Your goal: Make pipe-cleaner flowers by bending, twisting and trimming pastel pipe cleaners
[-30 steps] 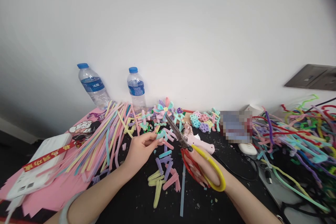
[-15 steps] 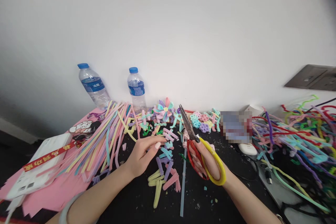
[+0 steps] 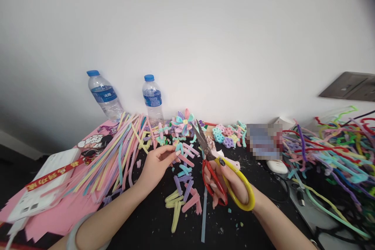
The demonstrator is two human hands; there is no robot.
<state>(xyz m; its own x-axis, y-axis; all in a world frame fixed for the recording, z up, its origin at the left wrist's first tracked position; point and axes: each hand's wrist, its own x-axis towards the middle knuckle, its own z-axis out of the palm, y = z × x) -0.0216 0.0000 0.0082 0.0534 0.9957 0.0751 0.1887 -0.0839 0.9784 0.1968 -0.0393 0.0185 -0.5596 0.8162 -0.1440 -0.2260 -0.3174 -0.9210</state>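
My left hand (image 3: 156,166) pinches a light blue folded pipe cleaner (image 3: 179,147) between thumb and fingertips. In my right hand (image 3: 230,181) are scissors (image 3: 205,145) with one red and one yellow handle loop; their blades stand slightly apart and point up and left, touching nothing I can see. Below my left fingertips lie short folded pipe cleaner pieces in pink, blue, purple (image 3: 189,188) and yellow (image 3: 175,211). A translucent stick (image 3: 204,218) runs under my right hand towards a pale pink object (image 3: 233,163), mostly hidden by the scissors.
Long pastel pipe cleaners (image 3: 117,160) lie on pink paper at left, beside a white box (image 3: 43,187). Two water bottles (image 3: 152,99) stand by the wall. A multicoloured pipe cleaner flower (image 3: 184,122) and small flower shapes (image 3: 227,141) sit at the back. Tangled pipe cleaners (image 3: 331,156) cover the right.
My left hand has lifted the light blue pipe cleaner slightly up and left from the pieces. The scissors have opened somewhat as my right fingers spread the handles.
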